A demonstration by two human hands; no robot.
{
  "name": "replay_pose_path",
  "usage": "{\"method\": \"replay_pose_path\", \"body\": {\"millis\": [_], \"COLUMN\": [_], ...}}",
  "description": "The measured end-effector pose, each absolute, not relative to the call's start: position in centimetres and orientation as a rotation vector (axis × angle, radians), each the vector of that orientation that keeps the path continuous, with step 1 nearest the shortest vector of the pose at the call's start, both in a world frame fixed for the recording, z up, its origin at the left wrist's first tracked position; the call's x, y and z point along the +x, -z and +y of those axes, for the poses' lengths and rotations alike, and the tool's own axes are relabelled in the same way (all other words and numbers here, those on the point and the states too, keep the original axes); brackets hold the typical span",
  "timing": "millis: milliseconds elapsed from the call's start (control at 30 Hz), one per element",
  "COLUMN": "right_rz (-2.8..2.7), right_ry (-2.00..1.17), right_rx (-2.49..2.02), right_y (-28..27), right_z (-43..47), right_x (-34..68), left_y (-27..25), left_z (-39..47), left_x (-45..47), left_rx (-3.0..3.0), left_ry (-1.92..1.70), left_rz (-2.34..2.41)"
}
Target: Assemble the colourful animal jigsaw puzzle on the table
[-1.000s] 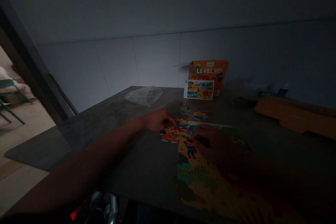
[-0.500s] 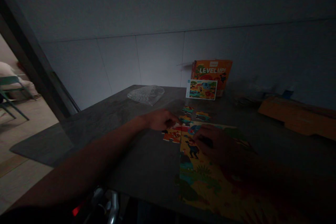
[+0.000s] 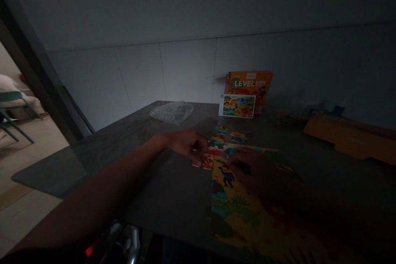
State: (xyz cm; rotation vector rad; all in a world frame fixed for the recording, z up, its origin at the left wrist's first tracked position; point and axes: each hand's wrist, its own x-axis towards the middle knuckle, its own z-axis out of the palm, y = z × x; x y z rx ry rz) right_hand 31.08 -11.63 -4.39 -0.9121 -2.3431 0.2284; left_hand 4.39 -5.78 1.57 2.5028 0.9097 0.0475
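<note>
My left hand (image 3: 187, 143) bends its fingers and thumb over an orange jigsaw piece (image 3: 208, 161), gripping its left side. That piece lies against the left edge of a larger joined jigsaw puzzle (image 3: 236, 210) with animals on yellow ground. On the puzzle's upper part rests my right hand (image 3: 252, 165), fingers curled with their tips pressed down on the picture; the dark hides part of it. A green and orange piece (image 3: 216, 142) sits just above the orange one. Farther back are a small piece (image 3: 220, 130) and another loose piece (image 3: 238, 137).
An orange "LEVEL UP!" box (image 3: 262, 90) stands by the wall, a picture card (image 3: 237, 106) leaning before it. A clear plastic bag (image 3: 172, 112) lies at the back of the grey table (image 3: 120, 148). Orange cardboard (image 3: 349, 138) is on the right.
My left hand has drawn slightly left, its index finger pulling back from the seam and its thumb coming down over the orange piece. The right hand stays in place.
</note>
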Motion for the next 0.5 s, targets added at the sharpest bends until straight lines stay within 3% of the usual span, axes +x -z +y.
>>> {"method": "replay_pose_path", "body": {"millis": [500], "right_rz": [-2.336], "right_ry": [-0.211], "right_rx": [-0.89], "right_y": [4.45], "right_z": [-11.56], "right_x": [31.09], "left_y": [-1.05], "left_z": [-5.85], "left_x": [4.81], "left_rx": [2.54], "left_ry": [-0.078], "left_rz": [0.87]}}
